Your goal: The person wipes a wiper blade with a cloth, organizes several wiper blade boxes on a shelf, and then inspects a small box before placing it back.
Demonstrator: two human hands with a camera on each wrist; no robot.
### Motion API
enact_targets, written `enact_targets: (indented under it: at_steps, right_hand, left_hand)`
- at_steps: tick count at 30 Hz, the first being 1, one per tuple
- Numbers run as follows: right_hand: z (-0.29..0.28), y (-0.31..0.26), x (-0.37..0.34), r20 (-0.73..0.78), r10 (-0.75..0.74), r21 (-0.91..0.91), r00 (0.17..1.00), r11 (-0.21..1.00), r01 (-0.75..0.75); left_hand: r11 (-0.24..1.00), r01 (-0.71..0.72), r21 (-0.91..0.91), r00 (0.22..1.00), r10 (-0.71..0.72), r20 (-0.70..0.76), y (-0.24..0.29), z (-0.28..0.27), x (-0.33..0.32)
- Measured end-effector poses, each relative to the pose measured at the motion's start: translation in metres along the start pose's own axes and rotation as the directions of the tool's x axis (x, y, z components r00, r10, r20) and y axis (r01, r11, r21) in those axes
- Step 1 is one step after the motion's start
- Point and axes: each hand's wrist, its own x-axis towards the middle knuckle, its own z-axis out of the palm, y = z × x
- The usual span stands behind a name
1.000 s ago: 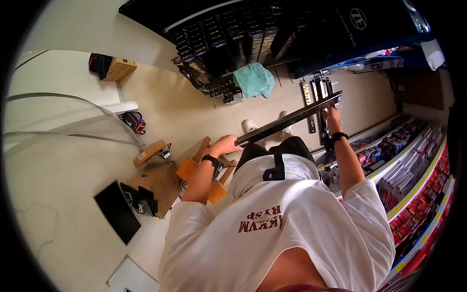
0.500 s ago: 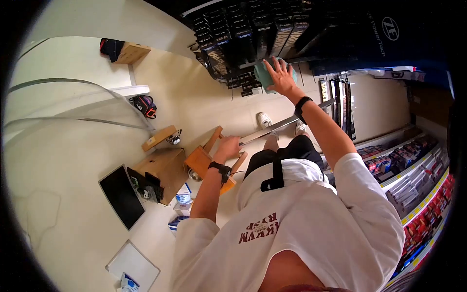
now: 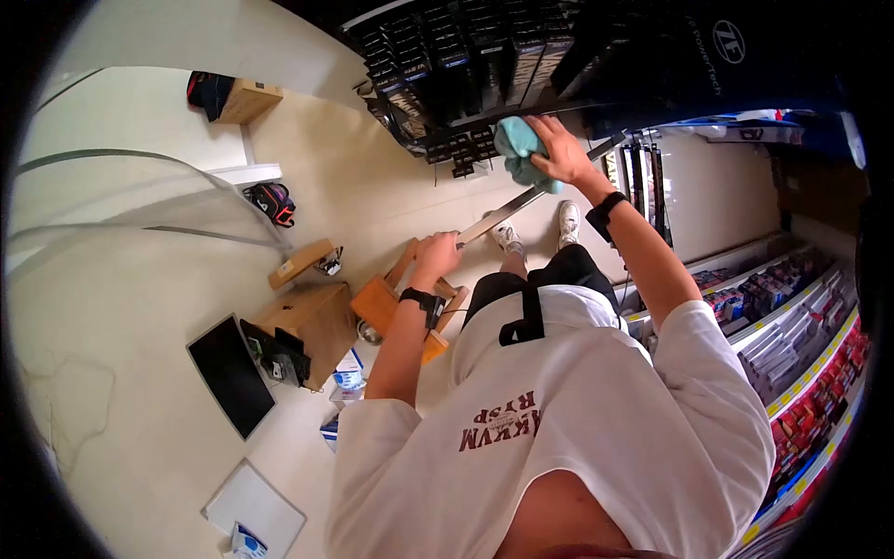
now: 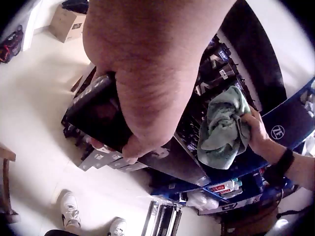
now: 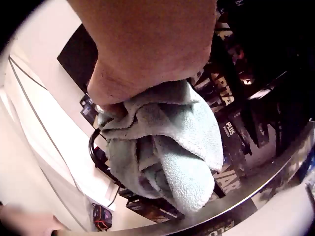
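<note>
In the head view my left hand (image 3: 437,255) grips the near end of a long dark bar (image 3: 498,217), which slants up toward the rack. The left wrist view has my left hand (image 4: 147,113) with its thumb and fingers around the bar's end (image 4: 101,113). A crumpled light-green cloth (image 3: 521,149) is held in my right hand (image 3: 564,154), above the far part of the bar. Up close in the right wrist view, the cloth (image 5: 167,142) hangs in folds below the right hand (image 5: 147,64), whose fingers are mostly hidden.
A rack of black boxes (image 3: 456,65) stands ahead. Long narrow pieces (image 3: 645,186) stand at the right, near shelves of small packages (image 3: 792,326). At the left are a wooden stool (image 3: 377,303), a cardboard box (image 3: 312,321) and a monitor (image 3: 231,376). My feet (image 3: 569,224) are below the bar.
My right hand let go of the bar's far end, reached to the cloth by the rack, and now has lifted it toward the bar. My left hand keeps its hold on the bar.
</note>
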Motion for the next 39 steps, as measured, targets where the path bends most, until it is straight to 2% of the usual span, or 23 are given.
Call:
enact_targets:
  at_steps: [2, 4, 5, 7, 8, 9, 12, 13, 14, 15, 17, 18, 21, 22, 26, 30, 33, 39]
  right_hand:
    - [-0.011, -0.008, -0.012, 0.125, -0.034, 0.093, 0.992, 0.995, 0.023]
    - [-0.022, -0.029, -0.019, 0.292, -0.010, 0.133, 0.956, 0.991, -0.030]
    - [-0.017, -0.028, -0.025, 0.268, -0.092, 0.147, 0.959, 0.988, 0.054]
    - [-0.017, -0.047, -0.033, 0.352, -0.080, 0.131, 0.933, 0.991, 0.036]
    - [-0.011, -0.049, -0.041, 0.292, -0.115, 0.134, 0.950, 0.988, 0.078]
    - [0.001, -0.045, -0.048, 0.293, -0.043, 0.168, 0.955, 0.986, -0.007]
    - [0.013, -0.042, -0.065, 0.363, -0.075, 0.095, 0.929, 0.995, 0.044]
    - [0.009, -0.050, -0.070, 0.437, -0.122, -0.086, 0.891, 0.981, 0.176]
    - [0.006, -0.056, -0.074, 0.514, -0.147, -0.253, 0.845, 0.916, 0.313]
    - [0.009, -0.055, -0.080, 0.509, -0.144, -0.255, 0.849, 0.917, 0.308]
    - [0.020, -0.049, -0.092, 0.344, -0.203, -0.364, 0.917, 0.871, 0.330]
    - [0.020, -0.047, -0.096, 0.198, -0.297, -0.381, 0.934, 0.855, 0.353]
    - [0.031, -0.036, -0.104, 0.149, -0.200, -0.386, 0.968, 0.890, 0.243]
    - [0.030, -0.032, -0.105, 0.081, -0.260, -0.431, 0.962, 0.861, 0.269]
    - [0.008, -0.023, -0.116, 0.143, -0.250, -0.410, 0.958, 0.866, 0.287]
    - [-0.015, 0.011, -0.142, 0.116, -0.227, -0.473, 0.967, 0.843, 0.255]
    - [-0.037, 0.030, -0.161, 0.150, -0.151, -0.476, 0.977, 0.855, 0.206]
    - [-0.083, 0.067, -0.196, 0.117, -0.142, -0.561, 0.983, 0.807, 0.184]
  left_hand:
    - [0.995, -0.024, 0.092, 1.000, 0.023, 0.018, 0.008, -0.004, 0.007]
    - [0.992, -0.054, 0.114, 0.999, 0.053, 0.011, 0.015, -0.007, 0.014]
    - [0.989, -0.070, 0.131, 0.998, 0.070, 0.003, 0.020, -0.007, 0.017]
    - [0.983, -0.110, 0.145, 0.993, 0.115, -0.024, 0.029, -0.006, 0.022]
    - [0.977, -0.143, 0.161, 0.987, 0.153, -0.051, 0.032, -0.006, 0.024]
    - [0.975, -0.147, 0.164, 0.986, 0.157, -0.049, 0.035, -0.005, 0.026]
    - [0.956, -0.193, 0.223, 0.977, 0.208, -0.046, 0.045, -0.007, 0.033]
    - [0.949, -0.220, 0.227, 0.969, 0.240, -0.063, 0.049, -0.007, 0.033]
    - [0.940, -0.248, 0.233, 0.959, 0.273, -0.081, 0.052, -0.008, 0.033]
    - [0.938, -0.252, 0.238, 0.958, 0.277, -0.078, 0.057, -0.010, 0.032]
    - [0.926, -0.267, 0.267, 0.955, 0.292, -0.056, 0.066, -0.012, 0.032]
    - [0.924, -0.274, 0.268, 0.953, 0.298, -0.051, 0.070, -0.013, 0.032]
    - [0.912, -0.280, 0.301, 0.949, 0.310, -0.055, 0.081, -0.017, 0.031]
    - [0.909, -0.281, 0.308, 0.949, 0.311, -0.052, 0.085, -0.021, 0.030]
    - [0.904, -0.338, 0.264, 0.931, 0.361, -0.046, 0.100, -0.039, 0.017]
    - [0.882, -0.386, 0.272, 0.903, 0.421, -0.084, 0.081, -0.038, 0.014]
    - [0.881, -0.397, 0.258, 0.897, 0.432, -0.094, 0.075, -0.041, 0.007]
    - [0.886, -0.397, 0.240, 0.896, 0.431, -0.109, 0.074, -0.052, -0.012]
